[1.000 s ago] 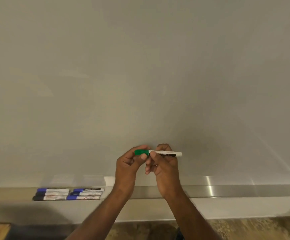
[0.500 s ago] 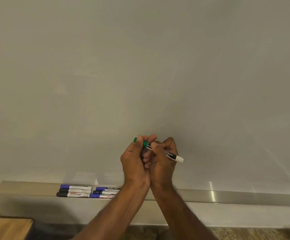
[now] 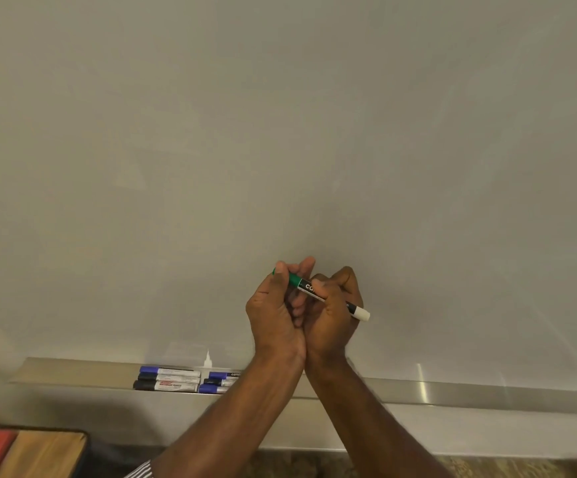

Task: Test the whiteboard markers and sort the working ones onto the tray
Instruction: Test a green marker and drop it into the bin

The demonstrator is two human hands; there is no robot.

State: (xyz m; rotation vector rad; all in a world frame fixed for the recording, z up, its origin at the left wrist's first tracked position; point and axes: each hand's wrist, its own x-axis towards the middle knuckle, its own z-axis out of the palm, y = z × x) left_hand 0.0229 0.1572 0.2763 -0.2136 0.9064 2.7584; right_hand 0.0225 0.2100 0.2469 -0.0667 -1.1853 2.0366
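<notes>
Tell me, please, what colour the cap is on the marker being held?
Green; the cap shows between both hands in the head view.

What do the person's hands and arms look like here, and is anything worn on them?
Both the left hand and the right hand are bare: no gloves, rings, watch or bands show. Both forearms are uncovered up to the frame edge. A bit of striped fabric, dark and white, shows at the bottom edge by the left arm.

Single head-worn camera, close to the whiteboard (image 3: pixel 280 132), facing it square-on and tilted slightly down; marker tray (image 3: pixel 452 391) runs along the whiteboard's lower edge, floor strip beneath.
</notes>
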